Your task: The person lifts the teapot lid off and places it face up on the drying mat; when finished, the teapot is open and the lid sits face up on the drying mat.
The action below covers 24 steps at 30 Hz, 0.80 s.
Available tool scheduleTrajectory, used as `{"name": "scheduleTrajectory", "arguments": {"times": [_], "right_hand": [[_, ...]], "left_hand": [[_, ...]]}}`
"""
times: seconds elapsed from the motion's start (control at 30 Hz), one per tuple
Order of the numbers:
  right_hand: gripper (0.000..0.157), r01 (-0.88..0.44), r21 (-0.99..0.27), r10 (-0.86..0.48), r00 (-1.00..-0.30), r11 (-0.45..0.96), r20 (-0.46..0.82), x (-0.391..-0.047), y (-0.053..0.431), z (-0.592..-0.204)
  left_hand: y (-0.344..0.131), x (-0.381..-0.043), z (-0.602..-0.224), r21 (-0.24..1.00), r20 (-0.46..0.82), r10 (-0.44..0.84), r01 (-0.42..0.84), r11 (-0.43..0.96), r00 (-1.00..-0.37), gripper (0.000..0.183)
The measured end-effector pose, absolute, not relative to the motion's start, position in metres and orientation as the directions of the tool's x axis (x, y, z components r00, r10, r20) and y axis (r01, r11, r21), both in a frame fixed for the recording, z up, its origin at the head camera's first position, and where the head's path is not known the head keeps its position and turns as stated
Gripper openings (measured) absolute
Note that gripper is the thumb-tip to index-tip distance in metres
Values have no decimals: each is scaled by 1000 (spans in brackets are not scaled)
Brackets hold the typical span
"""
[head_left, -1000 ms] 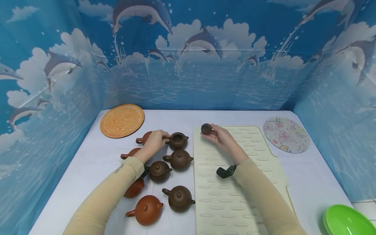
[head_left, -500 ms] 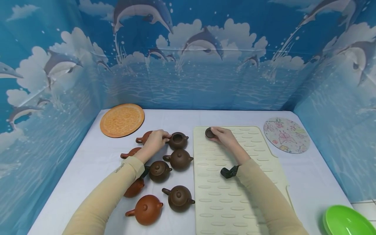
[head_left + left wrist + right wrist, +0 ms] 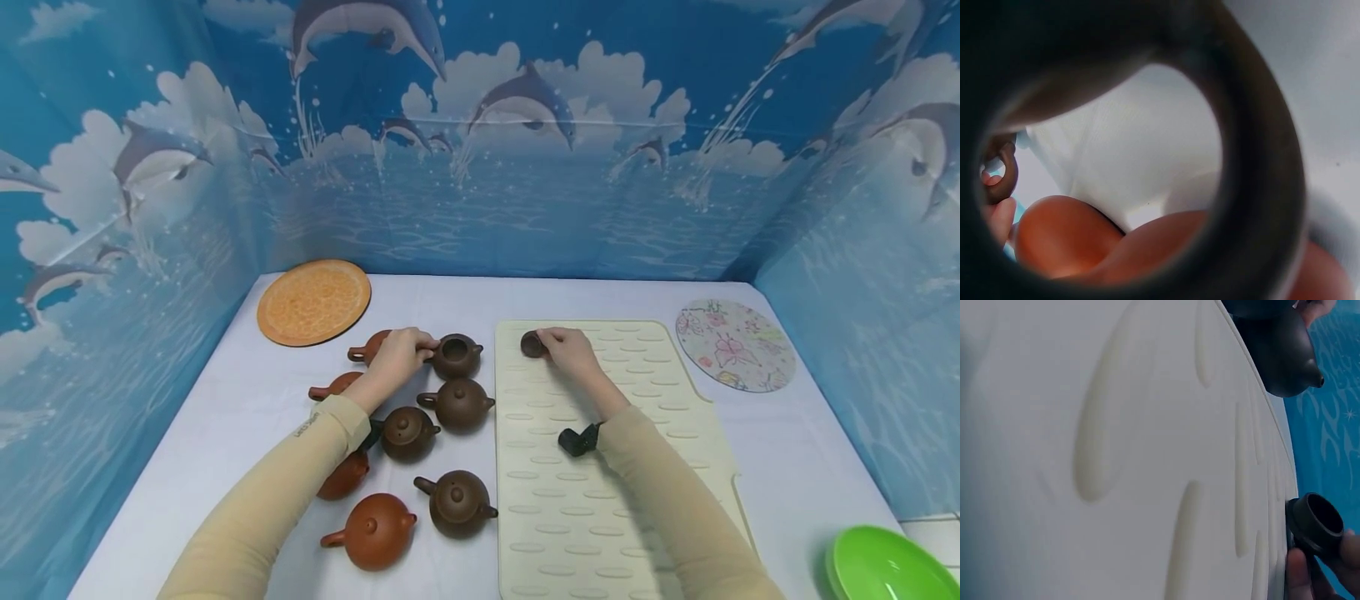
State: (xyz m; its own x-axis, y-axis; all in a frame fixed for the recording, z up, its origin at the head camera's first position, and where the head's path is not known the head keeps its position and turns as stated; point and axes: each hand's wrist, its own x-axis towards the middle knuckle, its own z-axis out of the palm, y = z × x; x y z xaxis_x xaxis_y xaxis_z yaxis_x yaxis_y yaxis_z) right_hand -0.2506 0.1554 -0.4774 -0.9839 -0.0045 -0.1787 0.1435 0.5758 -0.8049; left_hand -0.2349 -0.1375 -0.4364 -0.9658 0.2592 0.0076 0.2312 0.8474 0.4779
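My left hand (image 3: 401, 357) pinches the handle of a dark brown teapot (image 3: 467, 365), which stands lidless with its round mouth showing. In the left wrist view that hand's fingers grip the small looped handle (image 3: 1009, 178) at the far left. Over the far left part of a cream ridged mat (image 3: 570, 500), my right hand (image 3: 573, 354) holds a small dark brown teapot lid (image 3: 531, 344) by its edge. The right wrist view shows the lid (image 3: 1313, 519) with its hollow rim turned outward, fingers on its lower side.
Three lidded dark brown teapots (image 3: 459, 504) stand left of the mat. Several reddish-brown teapots (image 3: 378, 533) are farther left, some partly behind the left arm. An orange round mat (image 3: 315, 304) lies back left, a patterned round mat (image 3: 738, 346) back right, and a green bowl (image 3: 896, 567) front right.
The right hand has turned over and come lower with the lid, shifting slightly right before settling over the mat. The left hand keeps hold of the teapot's handle.
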Motion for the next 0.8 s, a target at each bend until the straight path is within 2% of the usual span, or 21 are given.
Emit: {"name": "scheduleTrajectory", "arguments": {"times": [0.5,0.67,0.8], "right_hand": [[35,202,-802,19,-972,561,-232,-257,159,-478],[35,197,-814,34,-976,546,-213,-256,160,-478],[35,168,-781,54,-984,601,-170,-252,161,-475]], "left_hand": [[-139,-238,-438,484,1,261,229,845,-965,22],[-140,-239,-438,481,-17,265,224,848,-964,22],[-141,-239,-434,456,-25,289,246,855,-957,23]]}}
